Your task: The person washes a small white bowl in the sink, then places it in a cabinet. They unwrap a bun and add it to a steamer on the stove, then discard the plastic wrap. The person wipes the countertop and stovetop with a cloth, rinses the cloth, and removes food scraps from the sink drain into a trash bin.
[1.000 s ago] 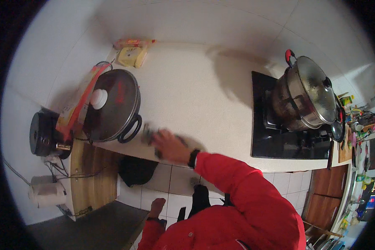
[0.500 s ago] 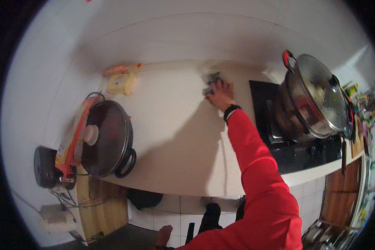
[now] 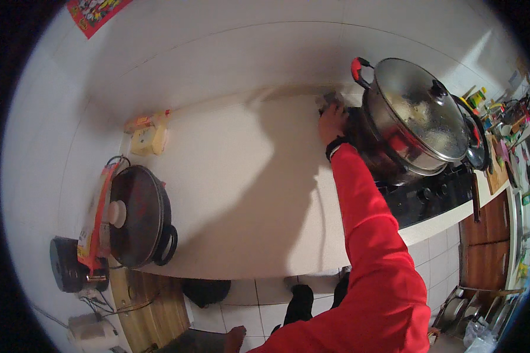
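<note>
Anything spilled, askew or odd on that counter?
No spill or damage shows on the counter. One oddity: the lidded pan sits close to its front edge, a red packet alongside. The pot seems to lean, probably lens distortion.

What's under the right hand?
A greyish, cloth-like item pokes out beyond the right hand. The part beneath the palm is covered, so its full shape can't be seen.

A lidded dark pan [image 3: 140,219] (its knob [image 3: 117,214] is pale) stands left, near a yellow package [image 3: 149,140]; a red poster [image 3: 95,14] hangs on the wall [image 3: 229,53].
</note>
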Demonstrator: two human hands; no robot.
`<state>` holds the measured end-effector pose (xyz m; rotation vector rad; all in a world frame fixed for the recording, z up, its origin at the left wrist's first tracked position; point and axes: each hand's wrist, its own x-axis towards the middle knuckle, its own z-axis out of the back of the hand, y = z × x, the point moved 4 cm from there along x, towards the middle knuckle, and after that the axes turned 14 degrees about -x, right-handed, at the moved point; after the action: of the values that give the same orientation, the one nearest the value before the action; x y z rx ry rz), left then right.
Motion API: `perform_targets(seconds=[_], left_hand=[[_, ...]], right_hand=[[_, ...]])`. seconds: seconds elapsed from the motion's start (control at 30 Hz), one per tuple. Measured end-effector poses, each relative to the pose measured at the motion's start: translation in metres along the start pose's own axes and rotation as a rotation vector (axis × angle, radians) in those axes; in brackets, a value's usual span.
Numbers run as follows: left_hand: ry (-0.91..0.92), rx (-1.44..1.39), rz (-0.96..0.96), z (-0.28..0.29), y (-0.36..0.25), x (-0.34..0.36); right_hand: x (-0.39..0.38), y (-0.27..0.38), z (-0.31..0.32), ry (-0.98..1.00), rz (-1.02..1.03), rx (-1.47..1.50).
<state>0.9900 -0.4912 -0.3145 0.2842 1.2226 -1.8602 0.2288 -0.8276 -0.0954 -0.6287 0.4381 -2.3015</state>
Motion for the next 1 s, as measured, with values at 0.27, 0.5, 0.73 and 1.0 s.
perform_targets(seconds=[0.27,0.5,0.73,1.0], left_hand=[[0.028,0.17,0.0,-0.007,-0.015,0.013],[-0.168,0.298,-0.35,0.035,-0.099,0.075],[-0.157,-0.192,-0.228,0.063,-0.167,0.116],[0.088,0.517,-0.396,0.042,-0.139,0.12]], right_hand=[[-0.055,-0.003,0.007,-0.121,-0.049,0.214],[-0.136,-0.012,0.03,-0.181,0.317,0.11],[-0.218,-0.044,0.051,-0.074,0.354,0.251],[-0.311,-0.184,0.013,0.02,0.306,0.483]])
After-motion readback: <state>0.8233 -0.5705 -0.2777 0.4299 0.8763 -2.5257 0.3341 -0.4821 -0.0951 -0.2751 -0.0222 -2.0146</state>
